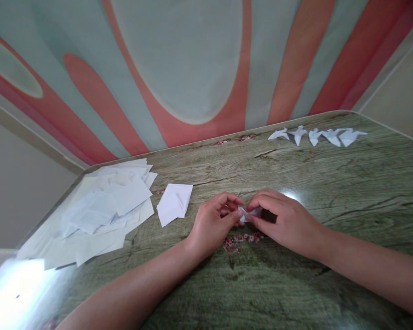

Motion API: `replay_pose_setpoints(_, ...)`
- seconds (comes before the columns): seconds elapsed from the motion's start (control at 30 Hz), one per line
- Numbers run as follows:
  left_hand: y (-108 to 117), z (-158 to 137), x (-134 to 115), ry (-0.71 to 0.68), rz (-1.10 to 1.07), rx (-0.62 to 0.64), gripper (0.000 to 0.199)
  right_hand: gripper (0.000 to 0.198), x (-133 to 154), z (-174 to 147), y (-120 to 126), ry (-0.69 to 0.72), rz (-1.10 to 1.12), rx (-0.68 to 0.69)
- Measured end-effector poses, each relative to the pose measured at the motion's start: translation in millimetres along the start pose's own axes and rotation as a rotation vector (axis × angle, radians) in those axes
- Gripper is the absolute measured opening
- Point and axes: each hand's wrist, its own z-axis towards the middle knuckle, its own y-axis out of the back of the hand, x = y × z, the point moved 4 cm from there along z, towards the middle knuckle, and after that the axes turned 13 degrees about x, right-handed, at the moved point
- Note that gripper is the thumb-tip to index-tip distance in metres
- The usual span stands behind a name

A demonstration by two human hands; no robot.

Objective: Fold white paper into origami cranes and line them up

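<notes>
A small piece of folded white paper (pixel 243 216) is pinched between my two hands, just above the wood-patterned table. My left hand (pixel 216 220) grips its left end with thumb and fingers closed. From the other side my right hand (pixel 285 219) has thumb and forefinger pressed on it. The fingers cover most of the paper, so its full shape is hidden. Left of my left hand lies a small stack of white paper pieces (pixel 175 201). Several folded white paper birds (pixel 315 135) stand in a row at the back right of the table.
A large, loose pile of white paper sheets (pixel 106 206) covers the table's left side. The wood-grain table (pixel 206 284) meets a red and pale green patterned wall (pixel 192 82) at the back. Bright light glares at the lower left.
</notes>
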Motion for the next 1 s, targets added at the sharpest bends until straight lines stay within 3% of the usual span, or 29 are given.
replay_pose_setpoints(0.13,0.4,0.3,0.8,-0.001,0.004,0.003,0.015,0.004,2.5,-0.9,-0.1,0.03,-0.016,-0.005)
replay_pose_setpoints(0.33,4.9,-1.1,-3.2,-0.072,0.177,-0.051,0.013,0.011,-2.9,-0.7,-0.9,-0.087,0.091,-0.029)
replay_pose_setpoints(0.5,6.2,-1.8,-6.7,-0.127,0.298,-0.103,0.017,0.004,-3.3,0.6,2.7,-0.01,-0.001,-0.059)
replay_pose_setpoints(0.7,3.7,-0.6,-3.3,-0.114,0.269,-0.06,0.012,0.004,-0.2,-0.3,4.2,0.078,-0.057,-0.083)
replay_pose_setpoints(1.0,1.2,-0.6,0.4,-0.043,0.193,-0.004,0.013,0.008,-6.9,-1.4,4.1,-0.06,0.125,-0.055)
